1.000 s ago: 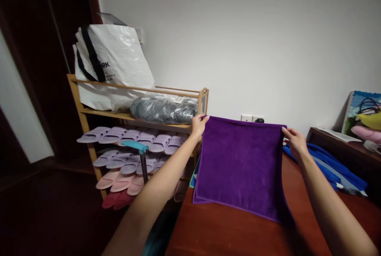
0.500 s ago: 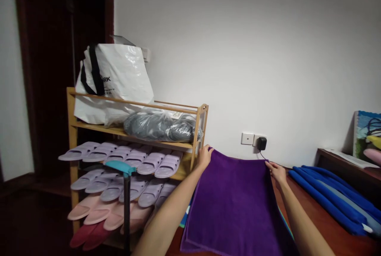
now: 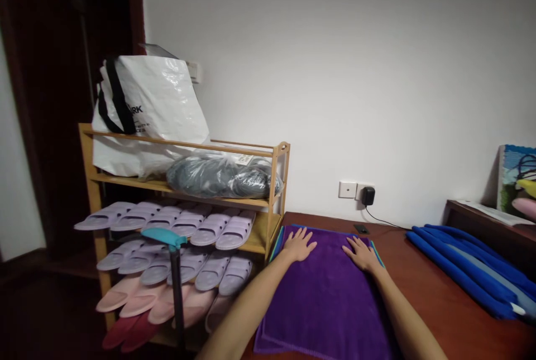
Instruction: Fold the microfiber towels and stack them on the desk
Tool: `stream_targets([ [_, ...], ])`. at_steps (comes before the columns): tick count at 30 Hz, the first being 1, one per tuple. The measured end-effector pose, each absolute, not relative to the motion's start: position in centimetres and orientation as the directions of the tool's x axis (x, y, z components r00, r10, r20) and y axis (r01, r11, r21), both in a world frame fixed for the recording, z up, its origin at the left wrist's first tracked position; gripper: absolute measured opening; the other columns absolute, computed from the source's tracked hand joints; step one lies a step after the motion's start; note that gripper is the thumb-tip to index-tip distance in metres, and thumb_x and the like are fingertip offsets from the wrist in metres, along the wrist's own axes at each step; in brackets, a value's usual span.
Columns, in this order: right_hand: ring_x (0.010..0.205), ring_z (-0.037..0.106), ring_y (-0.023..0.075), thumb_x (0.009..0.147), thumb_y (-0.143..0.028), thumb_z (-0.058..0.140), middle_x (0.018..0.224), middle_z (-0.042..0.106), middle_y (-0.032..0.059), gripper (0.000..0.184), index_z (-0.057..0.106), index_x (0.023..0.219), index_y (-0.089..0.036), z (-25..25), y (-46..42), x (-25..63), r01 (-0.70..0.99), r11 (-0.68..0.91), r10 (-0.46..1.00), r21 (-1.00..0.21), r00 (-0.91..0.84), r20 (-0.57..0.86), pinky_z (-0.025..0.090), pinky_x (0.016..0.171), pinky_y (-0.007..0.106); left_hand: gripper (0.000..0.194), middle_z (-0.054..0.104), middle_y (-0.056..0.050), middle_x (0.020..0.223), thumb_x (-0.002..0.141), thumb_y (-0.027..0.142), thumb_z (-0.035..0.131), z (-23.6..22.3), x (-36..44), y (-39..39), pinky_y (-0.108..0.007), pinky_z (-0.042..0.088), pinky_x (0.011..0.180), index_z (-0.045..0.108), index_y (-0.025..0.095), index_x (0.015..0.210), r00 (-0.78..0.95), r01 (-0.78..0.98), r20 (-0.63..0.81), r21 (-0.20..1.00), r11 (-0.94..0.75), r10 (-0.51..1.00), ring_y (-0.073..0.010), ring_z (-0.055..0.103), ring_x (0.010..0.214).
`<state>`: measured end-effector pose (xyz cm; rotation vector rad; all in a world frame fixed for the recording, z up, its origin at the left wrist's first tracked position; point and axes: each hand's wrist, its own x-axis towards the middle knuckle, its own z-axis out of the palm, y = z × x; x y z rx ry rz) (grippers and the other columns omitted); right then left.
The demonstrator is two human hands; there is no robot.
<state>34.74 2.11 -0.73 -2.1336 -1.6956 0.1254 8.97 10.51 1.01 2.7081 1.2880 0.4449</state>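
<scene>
Head view: a purple cloth lies spread on the left part of the reddish-brown desk, with the left hand and right hand spread wide, flat on its far end. Blue fabric lies folded to the right. To the left, a wooden rack holds slippers and a white bag; a pale wall rises beyond.

Dim, uneven light leaves the smooth white wall palest across its middle and greyer toward the top right corner, while the dark brown doorway sinks almost to black. Glare streaks the glossy white bag with black straps and the crinkled clear plastic wrapping. Wide-angle distortion tilts the doorway's edges, and the bag's smallest print blurs
</scene>
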Motion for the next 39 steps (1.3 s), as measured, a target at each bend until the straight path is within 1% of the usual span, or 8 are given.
stream_targets([
  [8, 0.139, 0.015, 0.0282, 0.090, -0.058, 0.031, 0.149, 0.020, 0.0147, 0.068, 0.029, 0.142, -0.014, 0.3, 0.0, 34.3, 0.907, -0.324, 0.930, -0.269, 0.358, 0.087, 0.013, 0.111, 0.054, 0.062, 0.022, -0.018, 0.150, 0.096, 0.048, 0.022, 2.5, 7.9, 7.2, -0.055, 0.009, 0.109, 0.028, 0.011, 0.145, 0.521, 0.804, 0.185, 0.221, -0.552, 0.833, -0.0329, 0.014, 0.139],
  [12, 0.141, 0.006, 0.0241, 0.087, -0.064, 0.027, 0.152, 0.013, 0.0098, 0.075, 0.023, 0.146, -0.018, -0.1, -5.3, 30.8, 0.949, -0.197, 0.967, -0.246, 0.229, 0.109, 0.010, 0.114, 0.045, 0.061, 0.016, -0.003, 0.154, 0.094, 0.057, 0.025, 2.8, 4.1, 0.4, -0.041, 0.014, 0.112, 0.022, 0.027, 0.147, 0.704, 0.655, 0.185, 0.203, -0.728, 0.685, -0.0227, 0.013, 0.140],
  [14, 0.141, 0.009, 0.0237, 0.084, -0.071, 0.025, 0.151, 0.017, 0.0041, 0.075, 0.024, 0.145, -0.027, -1.2, -9.0, 28.8, 0.959, -0.130, 0.983, -0.251, 0.158, 0.095, 0.013, 0.113, 0.044, 0.062, 0.014, -0.003, 0.154, 0.093, 0.059, 0.027, 2.4, 1.9, -3.1, -0.044, 0.014, 0.111, 0.017, 0.031, 0.148, 0.825, 0.500, 0.163, 0.234, -0.834, 0.541, -0.0237, 0.014, 0.140],
  [17, 0.140, 0.007, 0.0266, 0.082, -0.074, 0.022, 0.151, 0.017, 0.0012, 0.073, 0.027, 0.143, -0.034, -2.4, -13.1, 26.7, 0.973, -0.076, 0.986, -0.217, 0.106, 0.131, 0.014, 0.111, 0.049, 0.063, 0.018, -0.004, 0.153, 0.092, 0.060, 0.032, 1.9, -0.2, -6.2, -0.050, 0.011, 0.111, 0.019, 0.033, 0.147, 0.851, 0.465, 0.152, 0.224, -0.856, 0.502, -0.0259, 0.014, 0.140],
  [23, 0.139, 0.018, 0.0242, 0.086, -0.069, 0.016, 0.148, 0.026, 0.0054, 0.069, 0.032, 0.142, -0.031, -0.4, -10.9, 27.5, 0.994, -0.047, 0.984, -0.103, 0.064, 0.165, 0.020, 0.109, 0.048, 0.060, 0.021, -0.006, 0.153, 0.094, 0.058, 0.027, 2.9, 1.9, -3.6, -0.051, 0.013, 0.110, 0.025, 0.027, 0.146, 0.835, 0.528, 0.115, 0.107, -0.843, 0.538, -0.0250, 0.017, 0.139],
  [27, 0.140, 0.010, 0.0244, 0.089, -0.064, 0.020, 0.150, 0.023, 0.0077, 0.066, 0.033, 0.142, -0.026, 0.0, -8.5, 28.2, 0.989, -0.112, 0.973, -0.101, 0.130, 0.192, 0.011, 0.111, 0.048, 0.059, 0.023, -0.007, 0.152, 0.094, 0.055, 0.028, 3.2, 4.0, -1.3, -0.051, 0.013, 0.110, 0.029, 0.025, 0.145, 0.808, 0.582, 0.091, 0.036, -0.812, 0.583, -0.0251, 0.018, 0.139],
  [31, 0.140, 0.009, 0.0301, 0.087, -0.067, 0.019, 0.150, 0.022, 0.0102, 0.071, 0.029, 0.144, -0.025, -1.4, -8.7, 27.8, 0.972, -0.201, 0.960, -0.126, 0.221, 0.171, 0.011, 0.108, 0.054, 0.061, 0.022, -0.008, 0.152, 0.095, 0.056, 0.022, 2.0, 5.0, -0.9, -0.057, 0.010, 0.108, 0.028, 0.023, 0.145, 0.780, 0.618, 0.089, 0.038, -0.785, 0.619, -0.0289, 0.016, 0.139],
  [39, 0.140, 0.010, 0.0254, 0.086, -0.069, 0.014, 0.151, 0.019, 0.0047, 0.070, 0.025, 0.144, -0.031, -2.0, -7.2, 28.2, 0.967, -0.206, 0.962, -0.151, 0.228, 0.148, 0.014, 0.108, 0.051, 0.060, 0.022, -0.003, 0.153, 0.095, 0.058, 0.016, 0.2, 5.3, 0.7, -0.053, 0.012, 0.109, 0.026, 0.027, 0.146, 0.731, 0.663, 0.173, 0.044, -0.747, 0.660, -0.0253, 0.014, 0.140],
])
